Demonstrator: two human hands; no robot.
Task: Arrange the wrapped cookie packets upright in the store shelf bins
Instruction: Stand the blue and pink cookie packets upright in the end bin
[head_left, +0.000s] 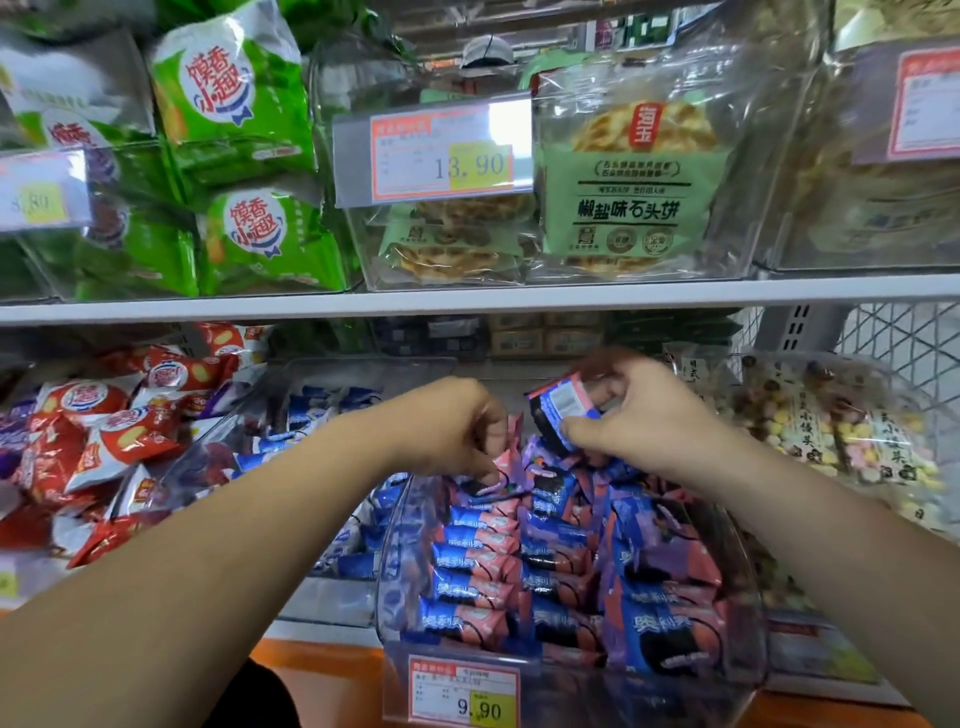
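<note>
- At 6 o'clock in the head view, on the lower shelf, stands a clear bin full of blue-and-pink cookie packets. Most of them stand upright in close rows.
- The right hand, just right of the centre, pinches a single packet between thumb and fingers. This packet is tilted and lifted above the back rows of the bin.
- The left hand, just left of the centre, has its fingers curled down onto the tops of the back packets. I cannot tell if it grips one of them or only touches.
- The two hands are near each other but do not touch.
- A price tag reading 9.90 sits on the front of the bin.
- At 8 o'clock lie red snack bags in a loose heap.
- At 10 o'clock, on the upper shelf, are green snack bags.
- At 12 to 1 o'clock are flatbread packs in a clear box, with a 13.90 tag beside them.
- At 3 o'clock is a bag of small coloured pieces.
</note>
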